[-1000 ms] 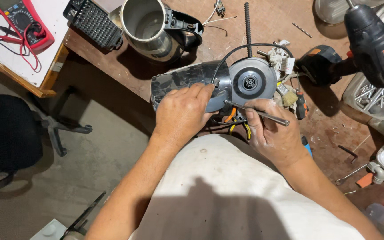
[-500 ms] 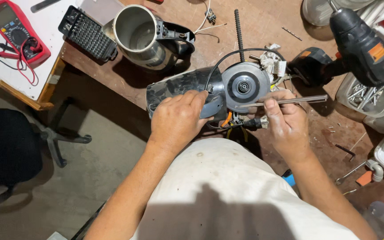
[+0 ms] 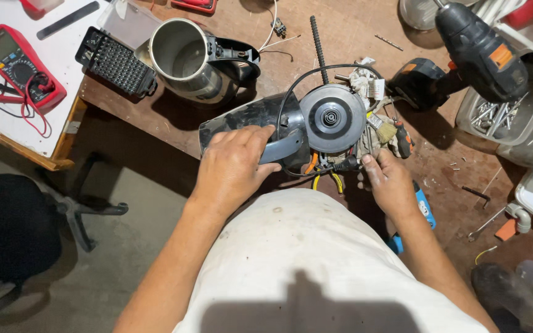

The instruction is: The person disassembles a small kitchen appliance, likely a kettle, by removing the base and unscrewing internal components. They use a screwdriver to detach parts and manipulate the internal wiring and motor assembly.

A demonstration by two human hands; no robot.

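1. The brown workbench (image 3: 353,37) carries everything, and its near edge is the main hazard: the dark kettle base housing (image 3: 242,120) lies right at that edge, partly overhanging toward the person's lap, so a slip of the grip could tip it to the floor.
2. The steel kettle body (image 3: 186,58) lies on its side just behind the housing. A hard shove on the housing could probably set it rolling.
3. The cordless drill (image 3: 470,49) lies to the right of the housing and behind it, near a clear tray of screws (image 3: 495,114); a swept elbow might scatter them.
4. The left hand (image 3: 232,166) is spread flat over the housing's near side, fingers curled on top, pressing it down.
5. The round grey heating plate (image 3: 332,118) sits at the housing's right end, with a black cable looping over it; a tug could snag that cable.
6. The right hand (image 3: 390,182) is closed at the wires just below the plate's right side, apparently pinching them. What exactly it grips I cannot tell; pulling too hard may tear a connection.
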